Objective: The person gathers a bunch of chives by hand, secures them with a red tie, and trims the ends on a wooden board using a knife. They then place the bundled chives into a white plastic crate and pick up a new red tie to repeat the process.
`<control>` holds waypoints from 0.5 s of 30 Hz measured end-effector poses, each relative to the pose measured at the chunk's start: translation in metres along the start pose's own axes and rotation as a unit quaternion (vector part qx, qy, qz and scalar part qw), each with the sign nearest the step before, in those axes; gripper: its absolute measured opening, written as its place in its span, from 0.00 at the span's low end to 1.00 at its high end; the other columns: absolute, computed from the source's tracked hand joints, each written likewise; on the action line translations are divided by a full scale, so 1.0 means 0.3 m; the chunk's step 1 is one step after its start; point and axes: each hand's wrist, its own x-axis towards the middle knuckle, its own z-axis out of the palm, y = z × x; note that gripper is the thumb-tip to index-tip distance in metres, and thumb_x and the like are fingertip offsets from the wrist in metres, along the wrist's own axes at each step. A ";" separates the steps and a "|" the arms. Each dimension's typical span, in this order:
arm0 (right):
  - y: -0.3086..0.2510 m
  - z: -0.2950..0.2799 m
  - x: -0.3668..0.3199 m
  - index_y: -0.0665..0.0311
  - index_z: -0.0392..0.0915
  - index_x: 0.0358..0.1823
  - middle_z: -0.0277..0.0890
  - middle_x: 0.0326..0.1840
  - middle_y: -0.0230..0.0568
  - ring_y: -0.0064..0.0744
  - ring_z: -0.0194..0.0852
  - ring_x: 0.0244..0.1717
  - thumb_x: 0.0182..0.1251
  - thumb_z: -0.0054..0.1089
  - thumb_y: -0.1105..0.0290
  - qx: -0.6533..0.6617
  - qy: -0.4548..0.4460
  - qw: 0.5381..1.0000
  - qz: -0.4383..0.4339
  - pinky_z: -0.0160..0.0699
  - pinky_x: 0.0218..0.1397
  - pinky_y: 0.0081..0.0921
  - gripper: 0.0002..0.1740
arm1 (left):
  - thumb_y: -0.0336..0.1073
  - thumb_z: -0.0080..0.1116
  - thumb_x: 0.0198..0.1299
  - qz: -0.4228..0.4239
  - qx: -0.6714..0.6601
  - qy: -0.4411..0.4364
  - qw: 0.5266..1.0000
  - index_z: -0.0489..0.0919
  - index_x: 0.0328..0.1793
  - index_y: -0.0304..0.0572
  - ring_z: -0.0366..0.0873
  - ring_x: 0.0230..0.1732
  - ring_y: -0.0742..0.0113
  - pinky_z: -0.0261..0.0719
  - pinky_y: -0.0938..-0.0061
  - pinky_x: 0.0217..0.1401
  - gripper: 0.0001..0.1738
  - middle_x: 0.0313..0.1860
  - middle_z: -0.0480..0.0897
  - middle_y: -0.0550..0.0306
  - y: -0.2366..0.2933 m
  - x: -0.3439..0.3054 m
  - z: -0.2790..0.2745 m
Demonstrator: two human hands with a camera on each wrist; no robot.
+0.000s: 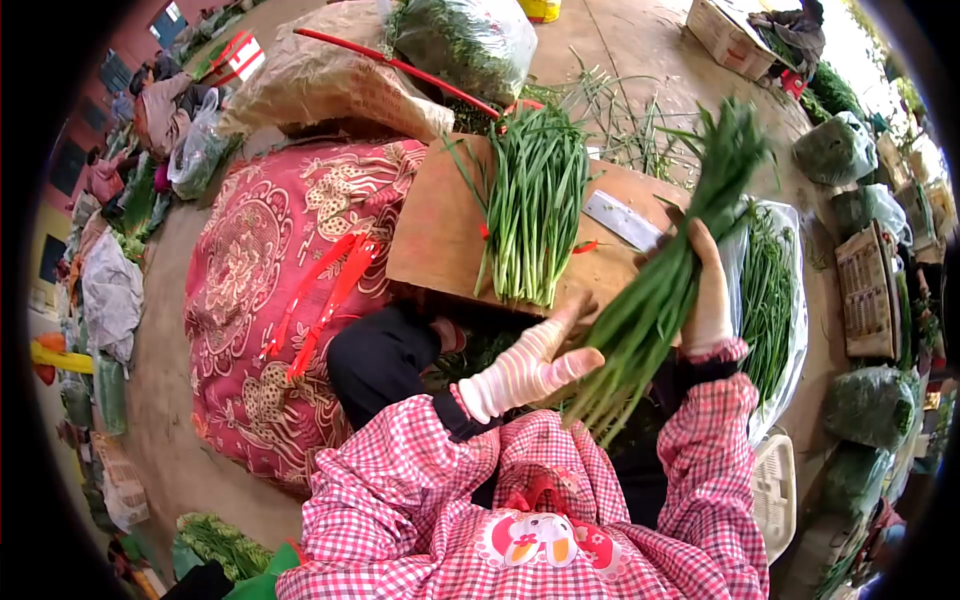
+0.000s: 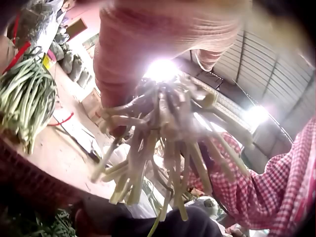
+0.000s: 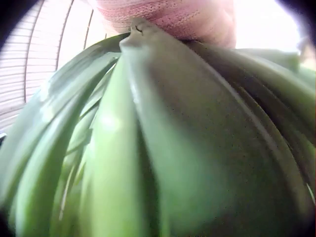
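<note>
My right hand point(image 1: 708, 285) grips a bunch of long green leaves like garlic chives point(image 1: 650, 310), held slanted with leaf tips up and pale stem ends down toward my lap. Blades fill the right wrist view beneath the pink glove point(image 3: 173, 22). Beside the stem ends is my left hand point(image 1: 525, 370), in a striped fingerless glove, thumb and fingers extended. The left wrist view shows the cut stem ends point(image 2: 163, 163) close below that hand. Another bunch of chives point(image 1: 540, 210) lies on the cardboard box point(image 1: 435, 215), near a flat metal blade point(image 1: 622, 220).
Red ties point(image 1: 340, 290) lie on a patterned red cloth bundle point(image 1: 260, 230) to the left. At right stands a clear plastic bag point(image 1: 790, 330) with more chives. Loose leaves litter the floor point(image 1: 640, 60) beyond the box, near a stuffed bag of greens point(image 1: 470, 45).
</note>
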 end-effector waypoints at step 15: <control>0.367 0.218 0.768 0.84 0.54 0.72 0.65 0.71 0.59 0.46 0.63 0.71 0.45 0.79 0.52 -0.280 0.085 0.956 0.026 0.58 0.73 0.35 0.61 | 0.54 0.57 0.67 -0.187 0.351 0.261 0.880 0.52 0.79 0.29 0.60 0.74 0.36 0.62 0.60 0.74 0.46 0.72 0.63 0.26 -0.110 0.221 -0.322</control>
